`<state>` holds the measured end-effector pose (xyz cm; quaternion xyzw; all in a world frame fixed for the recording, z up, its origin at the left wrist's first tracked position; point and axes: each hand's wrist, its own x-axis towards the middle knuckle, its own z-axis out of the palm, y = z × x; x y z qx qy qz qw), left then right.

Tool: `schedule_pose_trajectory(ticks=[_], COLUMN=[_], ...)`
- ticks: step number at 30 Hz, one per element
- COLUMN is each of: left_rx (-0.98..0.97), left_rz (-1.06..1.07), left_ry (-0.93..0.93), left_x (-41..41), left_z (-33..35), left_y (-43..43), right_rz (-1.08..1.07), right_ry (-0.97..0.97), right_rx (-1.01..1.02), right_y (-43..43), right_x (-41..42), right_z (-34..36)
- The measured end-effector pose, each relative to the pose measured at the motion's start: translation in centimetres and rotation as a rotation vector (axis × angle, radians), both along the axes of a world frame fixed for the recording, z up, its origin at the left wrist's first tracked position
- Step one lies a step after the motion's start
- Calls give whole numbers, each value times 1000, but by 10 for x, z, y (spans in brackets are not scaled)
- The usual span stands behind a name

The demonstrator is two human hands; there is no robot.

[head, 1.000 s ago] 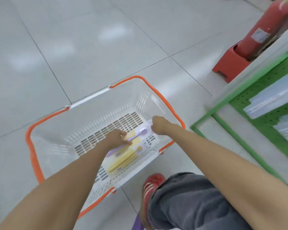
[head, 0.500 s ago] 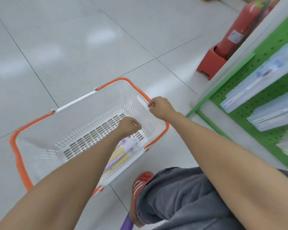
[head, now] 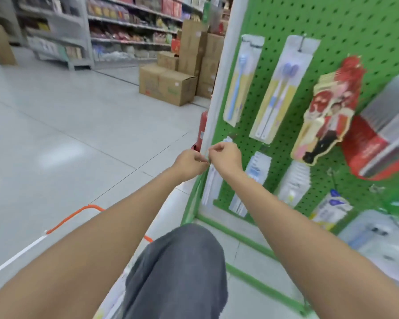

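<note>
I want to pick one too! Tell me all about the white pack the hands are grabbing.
The white pack is long, slim and pale, and looks like plastic. It hangs upright, low at the left edge of the green pegboard. The left hand and right hand seem to pinch its top. Blur hides what is inside.

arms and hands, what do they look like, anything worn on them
The left forearm and right forearm are bare, no sleeves in view. The left hand and right hand wear no gloves; no watch, bracelet or ring shows through the blur.
</note>
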<state>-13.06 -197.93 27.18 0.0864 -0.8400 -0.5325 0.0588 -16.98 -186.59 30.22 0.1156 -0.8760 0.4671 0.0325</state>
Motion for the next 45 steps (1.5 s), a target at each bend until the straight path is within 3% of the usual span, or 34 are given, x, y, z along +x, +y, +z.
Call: schedule_pose_trajectory(ticks=[7,16,26,36,45], left_rx=[59,32,140,215,305], left_rz=[54,157,132,71,183], left_ry=[166,257,243,246,152], left_x=[-67,-170,-194,-187,-158], left_z=[82,151,159,159,118], left_y=[20,0,-6,-16,-19], right_rz=[-88,-99,-183,-193,-108], right_ry=[88,60,137,381,156], right_rx=[-169,-292,-447,-204,-126], right_y=[36,-11,-33,-21,-28], right_x=[-47,-116,-145,-136,-123], right_z=[72,123,130,145,104])
